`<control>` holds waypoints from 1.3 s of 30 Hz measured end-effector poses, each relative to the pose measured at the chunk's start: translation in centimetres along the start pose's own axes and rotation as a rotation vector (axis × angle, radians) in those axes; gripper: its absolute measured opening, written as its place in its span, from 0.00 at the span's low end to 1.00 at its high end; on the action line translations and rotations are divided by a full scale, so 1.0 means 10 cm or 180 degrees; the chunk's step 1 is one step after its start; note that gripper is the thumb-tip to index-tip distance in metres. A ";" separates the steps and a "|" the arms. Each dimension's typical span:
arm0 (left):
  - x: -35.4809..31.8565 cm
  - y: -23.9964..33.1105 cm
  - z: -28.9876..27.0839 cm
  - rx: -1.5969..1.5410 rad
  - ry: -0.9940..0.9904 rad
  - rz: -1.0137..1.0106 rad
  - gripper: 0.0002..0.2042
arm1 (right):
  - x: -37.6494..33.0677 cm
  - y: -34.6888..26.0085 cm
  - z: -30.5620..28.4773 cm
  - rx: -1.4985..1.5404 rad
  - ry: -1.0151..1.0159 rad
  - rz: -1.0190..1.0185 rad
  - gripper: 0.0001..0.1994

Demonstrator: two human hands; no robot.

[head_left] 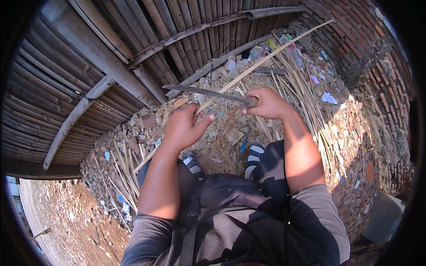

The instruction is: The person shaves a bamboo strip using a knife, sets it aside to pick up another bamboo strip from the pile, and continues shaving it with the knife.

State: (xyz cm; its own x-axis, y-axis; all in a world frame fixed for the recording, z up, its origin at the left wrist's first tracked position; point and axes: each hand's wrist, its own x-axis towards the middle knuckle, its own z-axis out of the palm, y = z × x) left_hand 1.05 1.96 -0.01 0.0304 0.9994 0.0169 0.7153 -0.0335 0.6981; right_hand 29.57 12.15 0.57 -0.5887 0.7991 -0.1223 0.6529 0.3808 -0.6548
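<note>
- The right hand [267,104] is gripping the handle of a long dark blade [202,91], fist closed around it.
- The left hand [184,126] is pinching a long bamboo strip [262,63], fingers partly curled.
- The blade is crossing the strip between the hands; most of the strip's length is lying beyond it, apparently unworked.
- Finished-looking bamboo slivers [306,95] are lying on the rubble to the right.

Grey short sleeves [315,208], dark trousers, seemingly striped sandals [254,156]
</note>
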 end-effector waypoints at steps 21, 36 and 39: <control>-0.04 -0.38 -0.32 -0.0213 0.0451 -0.0449 0.22 | -0.10 0.82 -0.43 0.1305 0.1950 0.1342 0.26; -0.06 -0.15 -0.11 0.0025 0.0502 -0.0049 0.22 | 0.16 -0.14 0.23 -0.0800 0.0693 -0.0228 0.17; -0.05 -0.03 -0.21 0.0248 0.0431 -0.0317 0.22 | 0.24 0.43 0.06 0.0246 0.1238 0.0506 0.21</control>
State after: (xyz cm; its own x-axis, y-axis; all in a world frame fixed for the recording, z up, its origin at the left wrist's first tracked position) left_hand -0.59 1.51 1.29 -0.1338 0.9897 0.0502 0.7620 0.0703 0.6437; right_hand 30.69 15.41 -3.02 -0.2502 0.9667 0.0546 0.6747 0.2145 -0.7062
